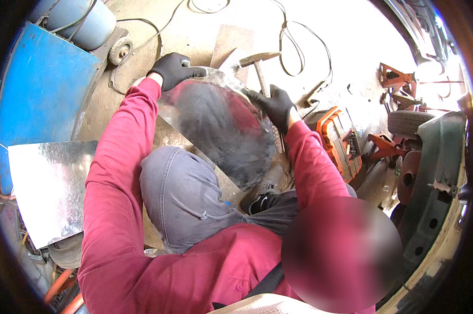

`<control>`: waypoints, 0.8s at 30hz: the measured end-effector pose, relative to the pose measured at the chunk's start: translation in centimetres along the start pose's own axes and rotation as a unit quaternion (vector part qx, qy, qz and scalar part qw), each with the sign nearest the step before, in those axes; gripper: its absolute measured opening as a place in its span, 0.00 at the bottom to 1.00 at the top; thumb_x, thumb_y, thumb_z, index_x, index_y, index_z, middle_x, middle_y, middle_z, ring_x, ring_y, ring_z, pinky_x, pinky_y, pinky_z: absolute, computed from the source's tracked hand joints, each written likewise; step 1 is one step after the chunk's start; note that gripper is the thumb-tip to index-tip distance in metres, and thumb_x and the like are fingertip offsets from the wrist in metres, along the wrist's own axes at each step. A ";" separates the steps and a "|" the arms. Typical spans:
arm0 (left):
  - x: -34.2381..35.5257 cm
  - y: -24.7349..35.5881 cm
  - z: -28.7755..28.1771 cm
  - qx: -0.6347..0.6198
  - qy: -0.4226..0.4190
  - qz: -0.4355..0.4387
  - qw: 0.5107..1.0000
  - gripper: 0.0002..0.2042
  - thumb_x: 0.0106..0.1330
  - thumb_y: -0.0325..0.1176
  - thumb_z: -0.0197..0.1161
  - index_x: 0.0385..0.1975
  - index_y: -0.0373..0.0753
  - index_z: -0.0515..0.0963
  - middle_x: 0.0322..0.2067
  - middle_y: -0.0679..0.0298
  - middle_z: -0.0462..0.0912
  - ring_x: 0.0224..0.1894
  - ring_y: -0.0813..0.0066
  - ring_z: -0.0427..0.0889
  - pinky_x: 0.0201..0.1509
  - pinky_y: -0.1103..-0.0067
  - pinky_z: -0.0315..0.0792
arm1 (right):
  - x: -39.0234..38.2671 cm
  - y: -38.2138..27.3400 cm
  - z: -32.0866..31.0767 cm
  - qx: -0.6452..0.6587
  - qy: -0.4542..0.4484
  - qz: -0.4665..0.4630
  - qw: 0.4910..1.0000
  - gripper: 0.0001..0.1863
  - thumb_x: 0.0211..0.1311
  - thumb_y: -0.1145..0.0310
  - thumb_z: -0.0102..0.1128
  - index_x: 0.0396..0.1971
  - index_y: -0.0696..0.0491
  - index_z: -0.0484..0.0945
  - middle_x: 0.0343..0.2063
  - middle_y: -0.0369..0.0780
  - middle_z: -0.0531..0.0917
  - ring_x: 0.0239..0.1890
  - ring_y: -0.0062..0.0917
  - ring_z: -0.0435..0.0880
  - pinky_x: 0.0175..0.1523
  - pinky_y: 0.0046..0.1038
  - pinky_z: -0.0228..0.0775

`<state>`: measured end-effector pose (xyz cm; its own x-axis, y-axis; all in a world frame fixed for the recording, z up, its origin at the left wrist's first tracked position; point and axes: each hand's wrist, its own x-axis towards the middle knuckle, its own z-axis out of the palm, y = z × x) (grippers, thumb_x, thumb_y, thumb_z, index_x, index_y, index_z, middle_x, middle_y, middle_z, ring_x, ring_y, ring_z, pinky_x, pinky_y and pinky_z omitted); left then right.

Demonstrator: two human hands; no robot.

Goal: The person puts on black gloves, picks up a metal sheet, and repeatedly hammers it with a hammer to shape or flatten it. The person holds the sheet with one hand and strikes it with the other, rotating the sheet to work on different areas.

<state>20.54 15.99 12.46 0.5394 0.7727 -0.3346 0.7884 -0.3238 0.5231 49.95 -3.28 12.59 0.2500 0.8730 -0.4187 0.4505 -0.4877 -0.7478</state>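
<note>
A curved sheet metal panel (220,125), shiny with dark reflections and red tints, leans in front of my knees. My left hand (174,71), in a black glove, grips its far left edge, the index finger stretched along the rim. My right hand (279,108), also gloved in black, is closed around the handle of a hammer (261,73) at the panel's right edge. The hammer's head points up and away, just beyond the rim. Part of the handle is hidden by my glove.
A blue metal cabinet (48,86) with a small wheel (120,51) stands left, near a flat shiny sheet (53,188). At right are an orange toolbox (338,144), red jack stands (397,77) and a dark green vehicle part (430,183). Black cables (299,39) cross the floor.
</note>
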 end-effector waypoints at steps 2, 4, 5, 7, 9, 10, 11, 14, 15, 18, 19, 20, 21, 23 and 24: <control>0.4 -0.1 0.8 -0.028 -0.014 0.008 0.999 0.32 0.64 0.64 0.74 0.16 0.38 0.75 0.16 0.61 0.68 0.22 0.71 0.61 0.30 0.66 0.64 | -0.3 0.6 0.7 -0.053 0.022 0.006 0.998 0.32 0.62 0.44 0.77 0.38 0.64 0.84 0.29 0.46 0.87 0.31 0.29 0.84 0.40 0.37 0.77; 0.7 -0.1 1.1 -0.017 -0.030 -0.001 0.999 0.33 0.65 0.64 0.73 0.17 0.38 0.76 0.16 0.60 0.68 0.23 0.71 0.61 0.31 0.67 0.65 | -0.1 1.9 1.7 -0.015 0.037 0.014 0.999 0.25 0.63 0.51 0.77 0.38 0.62 0.84 0.29 0.41 0.87 0.31 0.26 0.83 0.40 0.34 0.76; 0.7 0.0 1.1 -0.010 -0.038 -0.008 0.999 0.33 0.65 0.65 0.72 0.17 0.38 0.76 0.17 0.60 0.69 0.23 0.71 0.62 0.32 0.67 0.65 | -0.1 2.1 2.1 0.013 0.036 0.026 0.999 0.23 0.64 0.53 0.76 0.37 0.62 0.84 0.28 0.40 0.87 0.31 0.25 0.82 0.39 0.33 0.76; 0.6 -0.2 1.0 -0.005 -0.047 -0.019 0.999 0.33 0.65 0.66 0.71 0.19 0.37 0.77 0.18 0.58 0.72 0.24 0.70 0.65 0.34 0.67 0.68 | 0.1 2.7 3.0 0.067 0.032 0.043 0.996 0.20 0.64 0.56 0.74 0.36 0.60 0.84 0.27 0.39 0.86 0.30 0.24 0.82 0.38 0.31 0.75; 0.5 0.2 0.2 0.019 -0.046 -0.027 0.998 0.34 0.64 0.69 0.71 0.21 0.37 0.79 0.21 0.56 0.77 0.26 0.67 0.71 0.37 0.67 0.71 | 0.5 3.0 3.4 0.115 0.032 0.053 0.991 0.17 0.65 0.58 0.73 0.34 0.59 0.83 0.26 0.38 0.85 0.28 0.22 0.81 0.37 0.29 0.74; 0.4 0.4 -0.4 0.040 -0.042 -0.031 0.998 0.35 0.62 0.71 0.71 0.23 0.36 0.81 0.23 0.54 0.80 0.27 0.65 0.75 0.40 0.67 0.73 | 0.5 3.2 3.4 0.124 0.039 0.052 0.990 0.17 0.64 0.58 0.72 0.35 0.60 0.83 0.26 0.39 0.85 0.28 0.23 0.81 0.37 0.30 0.74; 0.2 0.5 -0.8 0.062 -0.038 -0.037 0.997 0.36 0.61 0.72 0.70 0.25 0.35 0.83 0.25 0.53 0.83 0.29 0.63 0.80 0.42 0.67 0.76 | 0.4 2.8 3.3 0.132 0.044 0.050 0.989 0.18 0.64 0.58 0.71 0.35 0.61 0.83 0.25 0.40 0.85 0.28 0.24 0.81 0.36 0.31 0.74; 0.3 0.3 -0.6 0.066 -0.035 -0.077 0.994 0.37 0.60 0.73 0.71 0.24 0.35 0.83 0.25 0.52 0.84 0.29 0.61 0.80 0.43 0.67 0.76 | 0.4 1.9 3.3 0.130 0.044 0.045 0.990 0.18 0.64 0.59 0.70 0.34 0.61 0.82 0.25 0.40 0.85 0.27 0.23 0.81 0.35 0.31 0.74; 0.5 0.3 -0.5 0.066 -0.034 -0.089 0.993 0.37 0.59 0.74 0.71 0.24 0.35 0.83 0.26 0.51 0.84 0.29 0.60 0.80 0.44 0.67 0.76 | 0.5 1.8 3.2 0.124 0.042 0.043 0.990 0.17 0.64 0.59 0.70 0.34 0.61 0.82 0.25 0.39 0.85 0.27 0.23 0.81 0.35 0.31 0.74; 0.9 -1.4 0.1 0.018 -0.033 -0.085 0.996 0.36 0.59 0.73 0.72 0.23 0.36 0.82 0.23 0.53 0.82 0.27 0.62 0.76 0.42 0.67 0.75 | 0.0 1.5 2.6 0.072 0.054 -0.010 0.996 0.22 0.68 0.55 0.69 0.36 0.62 0.79 0.27 0.46 0.85 0.29 0.32 0.84 0.38 0.36 0.76; 1.1 -1.8 0.4 0.018 -0.027 -0.079 0.996 0.36 0.59 0.72 0.73 0.23 0.36 0.82 0.22 0.54 0.81 0.26 0.62 0.75 0.41 0.67 0.74 | -0.4 1.3 2.1 0.038 0.064 -0.030 0.997 0.23 0.69 0.53 0.69 0.37 0.62 0.79 0.27 0.49 0.86 0.30 0.36 0.85 0.40 0.38 0.76; 1.4 -1.8 0.6 0.016 -0.021 -0.070 0.997 0.36 0.59 0.72 0.73 0.22 0.36 0.81 0.22 0.55 0.80 0.26 0.63 0.74 0.40 0.67 0.74 | -0.3 1.8 1.1 -0.132 0.089 -0.052 0.986 0.26 0.71 0.50 0.68 0.41 0.62 0.77 0.30 0.58 0.85 0.35 0.52 0.87 0.44 0.44 0.77; 1.7 -1.6 0.6 0.016 -0.013 -0.061 0.998 0.36 0.59 0.71 0.73 0.22 0.36 0.81 0.21 0.56 0.79 0.25 0.64 0.73 0.39 0.67 0.73 | -0.9 1.8 0.5 -0.114 0.089 -0.038 0.989 0.27 0.72 0.48 0.68 0.43 0.62 0.77 0.33 0.61 0.85 0.40 0.60 0.87 0.47 0.47 0.77; 1.6 -1.5 0.5 0.015 -0.013 -0.066 0.998 0.35 0.59 0.72 0.73 0.22 0.37 0.81 0.21 0.56 0.79 0.25 0.64 0.72 0.39 0.67 0.73 | -2.4 0.7 -1.2 -0.080 0.080 -0.077 0.991 0.25 0.74 0.49 0.66 0.44 0.60 0.76 0.36 0.59 0.87 0.42 0.57 0.88 0.48 0.47 0.78; 1.6 -1.5 0.5 0.015 -0.010 -0.067 0.998 0.35 0.59 0.72 0.73 0.22 0.37 0.81 0.21 0.56 0.79 0.25 0.64 0.72 0.39 0.67 0.73 | -3.5 -1.0 -2.3 -0.015 0.026 -0.070 0.997 0.23 0.77 0.50 0.64 0.50 0.59 0.78 0.40 0.58 0.89 0.45 0.55 0.90 0.50 0.45 0.79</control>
<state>20.32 17.44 10.77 0.4344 0.7994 -0.4151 0.8620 -0.2352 0.4491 50.65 -5.83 15.95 0.2264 0.9321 -0.2828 0.5099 -0.3608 -0.7810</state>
